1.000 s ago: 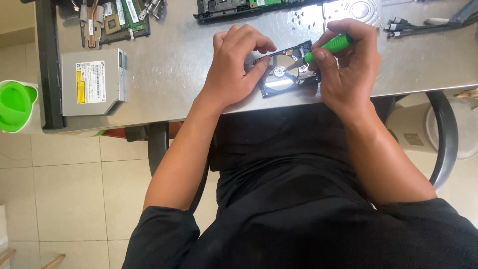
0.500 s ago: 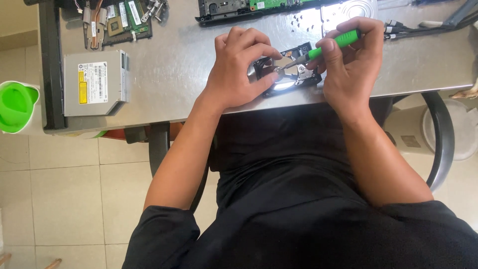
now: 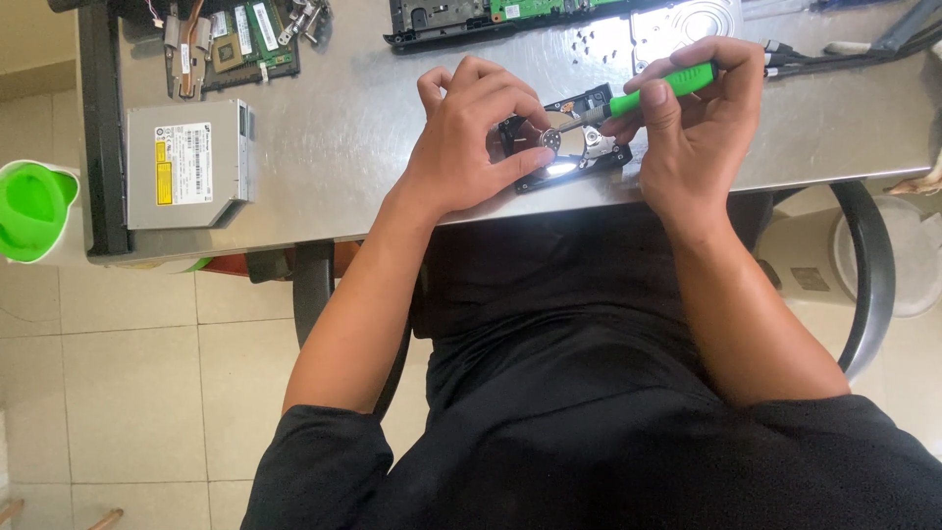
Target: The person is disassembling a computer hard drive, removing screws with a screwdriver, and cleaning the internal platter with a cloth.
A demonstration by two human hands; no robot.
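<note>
An opened hard drive [image 3: 579, 147] with a shiny platter lies near the front edge of the grey metal table [image 3: 353, 147]. My left hand [image 3: 471, 137] rests on its left side, the thumb and fingers pressing on the drive. My right hand [image 3: 697, 118] grips a green-handled screwdriver [image 3: 659, 86], its tip pointing down-left onto the drive's centre. The lower part of the drive is hidden by my hands.
A silver optical drive [image 3: 188, 162] sits at the table's left. Circuit boards and small parts [image 3: 240, 34] lie at the back left, a dark laptop chassis [image 3: 471, 20] and a metal cover [image 3: 687, 22] at the back. Cables [image 3: 844, 49] run right. A green bin [image 3: 34, 208] stands left.
Both hands and the drive sit slightly higher in view than before. The screwdriver's handle has shifted up and to the right while its tip stays on the drive.
</note>
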